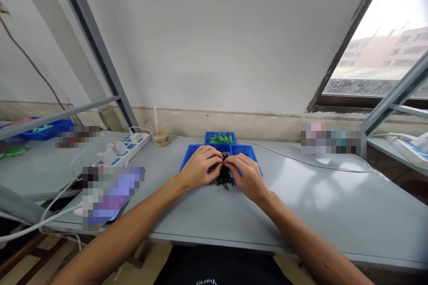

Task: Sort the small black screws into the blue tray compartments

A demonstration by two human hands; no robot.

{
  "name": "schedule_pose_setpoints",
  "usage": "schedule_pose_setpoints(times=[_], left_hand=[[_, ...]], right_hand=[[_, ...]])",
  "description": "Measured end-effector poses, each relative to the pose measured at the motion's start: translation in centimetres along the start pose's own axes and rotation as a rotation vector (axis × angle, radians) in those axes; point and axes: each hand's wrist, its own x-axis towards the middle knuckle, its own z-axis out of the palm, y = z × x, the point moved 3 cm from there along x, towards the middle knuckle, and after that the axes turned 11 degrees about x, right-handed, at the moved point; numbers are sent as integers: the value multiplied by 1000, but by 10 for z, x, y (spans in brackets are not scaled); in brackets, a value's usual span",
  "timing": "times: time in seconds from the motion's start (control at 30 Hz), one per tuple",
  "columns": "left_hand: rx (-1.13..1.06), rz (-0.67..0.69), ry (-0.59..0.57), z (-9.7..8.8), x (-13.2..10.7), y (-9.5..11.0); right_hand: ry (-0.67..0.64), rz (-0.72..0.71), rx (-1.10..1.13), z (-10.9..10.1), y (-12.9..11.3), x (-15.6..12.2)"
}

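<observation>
My left hand [200, 165] and my right hand [245, 173] meet over a pile of small black parts [223, 179] on the grey table [207, 213]. The fingertips of both hands are pinched together at the top of the pile, on a small black piece that I cannot make out. Behind the hands stand two blue bins side by side, the left blue bin [187, 155] and the right blue bin [249, 151]. A third blue bin [220, 137] behind them holds green parts.
A white power strip [124, 147] with plugs and white cables lies at the left. A plastic cup [160, 136] with a straw stands near the wall. A white cable [301, 160] runs across the table at the right. Metal frame posts [96, 49] rise at both sides.
</observation>
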Motion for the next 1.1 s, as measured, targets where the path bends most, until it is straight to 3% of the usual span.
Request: schedule_pose_setpoints(times=[0.5, 1.1], left_hand=[[-34, -13, -4, 4, -1, 1], [-68, 70, 3, 0, 0, 4]], right_hand=[[-24, -7, -25, 2, 2, -2], [-190, 69, -21, 7, -1, -4]])
